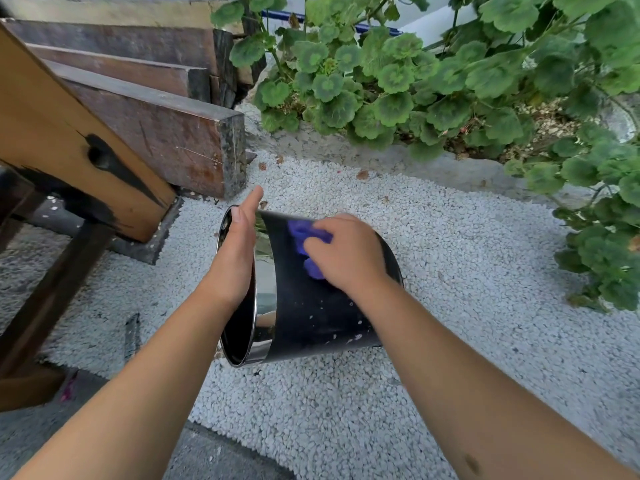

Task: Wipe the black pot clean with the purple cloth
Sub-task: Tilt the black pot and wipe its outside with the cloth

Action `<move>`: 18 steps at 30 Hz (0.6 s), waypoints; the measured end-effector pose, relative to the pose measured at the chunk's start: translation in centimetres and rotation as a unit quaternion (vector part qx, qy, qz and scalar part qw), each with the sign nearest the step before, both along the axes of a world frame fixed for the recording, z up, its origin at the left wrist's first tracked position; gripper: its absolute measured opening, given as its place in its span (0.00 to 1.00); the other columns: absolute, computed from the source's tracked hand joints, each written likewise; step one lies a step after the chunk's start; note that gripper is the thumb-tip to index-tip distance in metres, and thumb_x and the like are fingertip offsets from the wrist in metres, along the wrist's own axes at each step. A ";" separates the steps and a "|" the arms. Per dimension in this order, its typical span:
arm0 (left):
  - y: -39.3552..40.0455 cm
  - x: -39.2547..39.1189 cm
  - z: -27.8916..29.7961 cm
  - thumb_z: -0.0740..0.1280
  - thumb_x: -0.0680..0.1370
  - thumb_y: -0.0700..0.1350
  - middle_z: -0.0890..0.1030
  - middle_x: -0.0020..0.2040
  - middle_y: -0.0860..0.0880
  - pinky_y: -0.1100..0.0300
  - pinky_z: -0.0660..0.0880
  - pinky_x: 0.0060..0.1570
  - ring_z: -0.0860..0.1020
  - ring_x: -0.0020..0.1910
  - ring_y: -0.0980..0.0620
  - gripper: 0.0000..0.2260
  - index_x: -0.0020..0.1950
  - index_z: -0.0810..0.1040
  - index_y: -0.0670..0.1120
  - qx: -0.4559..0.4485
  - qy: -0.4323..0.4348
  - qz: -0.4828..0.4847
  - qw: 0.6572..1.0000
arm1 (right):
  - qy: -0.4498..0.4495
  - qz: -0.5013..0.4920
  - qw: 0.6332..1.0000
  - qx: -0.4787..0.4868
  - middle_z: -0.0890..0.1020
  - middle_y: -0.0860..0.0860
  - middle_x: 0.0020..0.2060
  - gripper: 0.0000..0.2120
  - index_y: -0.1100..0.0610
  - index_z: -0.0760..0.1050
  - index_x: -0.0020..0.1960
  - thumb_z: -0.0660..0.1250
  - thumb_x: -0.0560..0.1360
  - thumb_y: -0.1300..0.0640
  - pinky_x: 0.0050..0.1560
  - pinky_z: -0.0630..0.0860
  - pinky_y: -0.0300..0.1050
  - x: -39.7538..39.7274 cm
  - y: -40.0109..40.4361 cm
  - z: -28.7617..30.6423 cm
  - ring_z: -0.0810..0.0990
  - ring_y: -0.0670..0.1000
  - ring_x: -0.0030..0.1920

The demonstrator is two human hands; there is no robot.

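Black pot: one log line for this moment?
black pot on its side | left hand flat against rim | right hand pressing purple cloth on wall

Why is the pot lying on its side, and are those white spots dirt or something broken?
The black pot is tipped sideways on purpose: the left hand steadies its open rim while the right hand rubs the purple cloth on its wall. Pale specks dot the lower wall; they look like dirt. No damage is visible.

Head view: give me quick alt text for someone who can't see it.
A person's right hand presses a crumpled purple cloth against the side of a glossy black cylindrical pot lying on its side over white gravel. The left hand, fingers straight, steadies the pot's chrome-banded open rim. Pale specks remain on the pot's lower wall.
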State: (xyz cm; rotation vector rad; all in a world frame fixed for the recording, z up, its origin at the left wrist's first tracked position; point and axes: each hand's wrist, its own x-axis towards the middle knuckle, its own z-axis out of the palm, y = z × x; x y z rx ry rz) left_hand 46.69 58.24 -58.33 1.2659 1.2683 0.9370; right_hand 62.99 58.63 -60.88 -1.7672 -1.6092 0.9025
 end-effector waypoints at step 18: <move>0.0 -0.9 -0.4 0.39 0.84 0.56 0.52 0.79 0.57 0.82 0.54 0.63 0.52 0.75 0.66 0.25 0.80 0.51 0.49 -0.016 0.042 -0.014 0.999 | -0.225 -0.064 0.972 -0.036 0.75 0.48 0.63 0.19 0.42 0.71 0.67 0.56 0.79 0.53 0.42 0.69 0.48 6.4 0.6 -6.6 0.73 0.57 0.58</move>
